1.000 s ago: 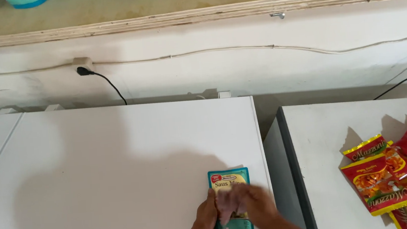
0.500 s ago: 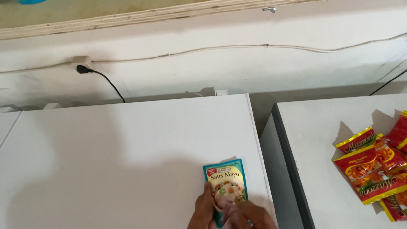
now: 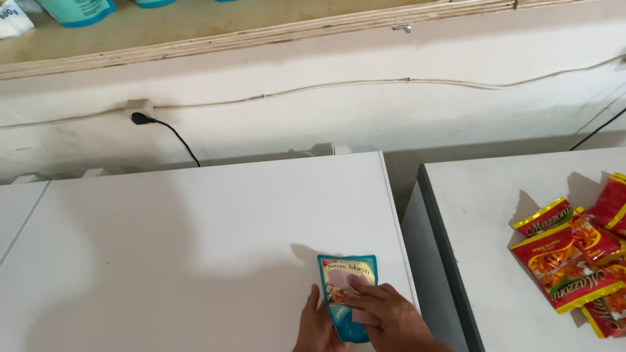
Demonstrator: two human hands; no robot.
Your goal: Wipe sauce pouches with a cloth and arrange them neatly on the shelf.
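Your left hand point(image 3: 318, 340) cups the teal pouch point(image 3: 347, 294) from the side; your right hand point(image 3: 386, 320) lies flat across it, on the white table point(image 3: 148, 273) below a wall shelf point(image 3: 239, 24).

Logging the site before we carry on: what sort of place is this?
Probably a small shop or stockroom: a teal pouch on a white chest-like top, a heap of red sachets, more packs on a wooden shelf.

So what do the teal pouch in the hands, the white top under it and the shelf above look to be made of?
Teal pouch: seemingly flexible plastic film with a printed, slightly glossy face and a sealed top edge. White top: smooth, matte white, possibly painted metal or laminate; unclear which. Shelf: unfinished plywood, judging by the layered edge.
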